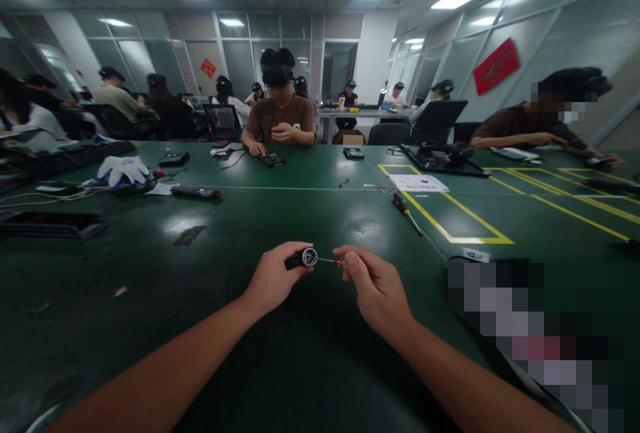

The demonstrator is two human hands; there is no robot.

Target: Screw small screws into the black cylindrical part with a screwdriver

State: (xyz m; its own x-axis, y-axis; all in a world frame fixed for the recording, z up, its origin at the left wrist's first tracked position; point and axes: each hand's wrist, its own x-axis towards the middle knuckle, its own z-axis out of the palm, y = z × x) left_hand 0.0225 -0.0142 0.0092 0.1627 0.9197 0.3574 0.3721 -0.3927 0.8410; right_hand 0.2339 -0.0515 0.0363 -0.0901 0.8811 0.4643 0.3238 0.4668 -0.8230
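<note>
My left hand (273, 278) pinches a small black cylinder (309, 257) between thumb and fingers. Its round end, with a pale ring and some detail inside, faces me and slightly right. Between the fingertips of my right hand (376, 284) is a thin screwdriver (328, 261) with a metal shaft and a red part; the rest of its handle is hidden by the fingers. The shaft points left, its tip at the cylinder's open end. Whether the tip touches anything inside is too small to tell. Both hands are held above the green table (300, 213), near its front.
A yellow-black screwdriver (407, 213) lies right, near yellow tape and a paper sheet (419, 183). On the left are an electric screwdriver (196, 192), white gloves (123, 171) and a black tray (53, 224). A co-worker (280, 113) sits opposite; another person (545, 113) works at right.
</note>
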